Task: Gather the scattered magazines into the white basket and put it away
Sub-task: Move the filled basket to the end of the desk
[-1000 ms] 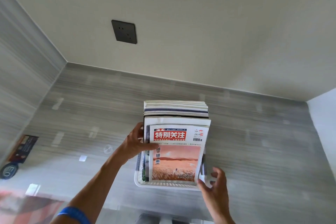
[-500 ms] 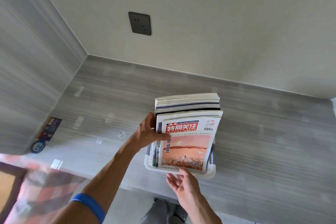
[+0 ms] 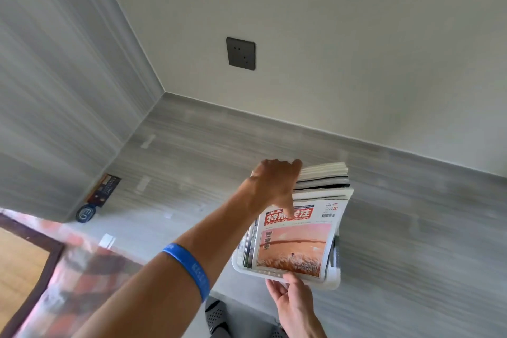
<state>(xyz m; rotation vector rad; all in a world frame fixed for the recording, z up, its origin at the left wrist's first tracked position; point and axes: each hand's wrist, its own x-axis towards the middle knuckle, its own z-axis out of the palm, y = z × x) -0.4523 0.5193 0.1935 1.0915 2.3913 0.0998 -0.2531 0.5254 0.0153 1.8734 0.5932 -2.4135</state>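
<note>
White plastic basket (image 3: 333,281) rim is supported from below at its near edge by the right hand (image 3: 295,300), fingers curled up against the rim; the grip is partly closed on it. Left hand (image 3: 270,182) lies over the top left of the magazines (image 3: 296,241), fingers spread across the upper edges and thumb down on the front cover; this grip is loosely closed on the stack. Half a second ago the left hand held the stack's left side lower down; it now sits higher, on top. The view has also swung right and down.

Magazines stand upright in the basket, which rests on the grey table (image 3: 411,228) near its front edge. The basket's left wall is hidden by the forearm; motion blur obscures detail. A blue wristband (image 3: 189,269) circles the left forearm.

A dark socket (image 3: 241,53) sits on the wall behind. A small card (image 3: 105,189) and round tag (image 3: 85,212) lie far left. Shoes (image 3: 216,315) show below.
</note>
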